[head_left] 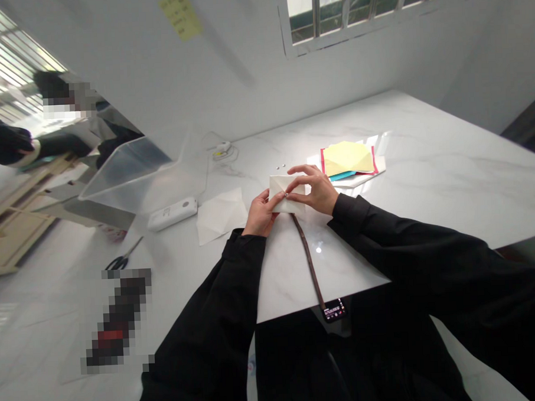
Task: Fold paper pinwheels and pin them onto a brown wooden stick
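A folded square of white paper (pixel 274 183) is held a little above the table. My left hand (pixel 260 215) grips its left side, the thumb lying on top near the middle. Over the paper, my right hand (pixel 316 189) brings thumb and index finger together at the centre. A tiny shiny spot shows between those fingertips, too small to name. Just beyond the paper, two small shiny bits (pixel 281 166) lie on the table. A thin dark brown stick (pixel 308 255) runs from under the paper toward the table's front edge.
To the left lie a creased white sheet (pixel 224 214), a white power bank-like box (pixel 173 214), a clear plastic bin (pixel 129 177) and scissors (pixel 123 259). Coloured papers (pixel 349 157) are stacked at the right. A phone (pixel 334 310) sits at the front edge. Another person (pixel 108 122) is at far left.
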Demonstrator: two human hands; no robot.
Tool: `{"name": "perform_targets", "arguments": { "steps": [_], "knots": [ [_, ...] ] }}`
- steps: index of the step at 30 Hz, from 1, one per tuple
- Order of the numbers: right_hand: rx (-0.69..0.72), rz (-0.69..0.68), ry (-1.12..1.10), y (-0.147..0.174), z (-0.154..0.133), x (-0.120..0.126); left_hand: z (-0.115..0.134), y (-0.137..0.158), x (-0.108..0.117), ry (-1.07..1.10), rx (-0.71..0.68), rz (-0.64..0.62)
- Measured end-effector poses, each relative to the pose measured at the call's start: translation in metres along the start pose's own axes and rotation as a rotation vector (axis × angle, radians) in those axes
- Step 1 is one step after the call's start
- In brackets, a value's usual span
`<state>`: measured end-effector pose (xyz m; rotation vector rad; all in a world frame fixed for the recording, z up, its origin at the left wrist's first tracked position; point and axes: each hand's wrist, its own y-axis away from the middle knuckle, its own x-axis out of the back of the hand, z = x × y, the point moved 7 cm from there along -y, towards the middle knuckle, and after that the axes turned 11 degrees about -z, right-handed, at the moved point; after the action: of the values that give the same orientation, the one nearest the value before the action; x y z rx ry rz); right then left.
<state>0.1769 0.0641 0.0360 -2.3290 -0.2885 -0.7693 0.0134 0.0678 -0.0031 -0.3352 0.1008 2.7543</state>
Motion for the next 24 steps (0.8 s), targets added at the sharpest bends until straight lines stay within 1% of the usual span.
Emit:
{"name": "perform_targets", "arguments": {
  "steps": [4,20,24],
  "knots": [
    [0.017,0.011,-0.003,0.0004,-0.0013,0.0001,-0.0001,0.0006,-0.0002,-0.004,0.004,0.008],
    [0.006,-0.037,-0.054,0.0010,-0.0037,-0.0054,-0.0003,0.0005,0.0024,-0.079,-0.033,0.049],
    [-0.032,-0.015,-0.120,0.0002,-0.0073,-0.0025,-0.0012,-0.0005,0.0081,-0.069,-0.038,0.101]
  ]
}}
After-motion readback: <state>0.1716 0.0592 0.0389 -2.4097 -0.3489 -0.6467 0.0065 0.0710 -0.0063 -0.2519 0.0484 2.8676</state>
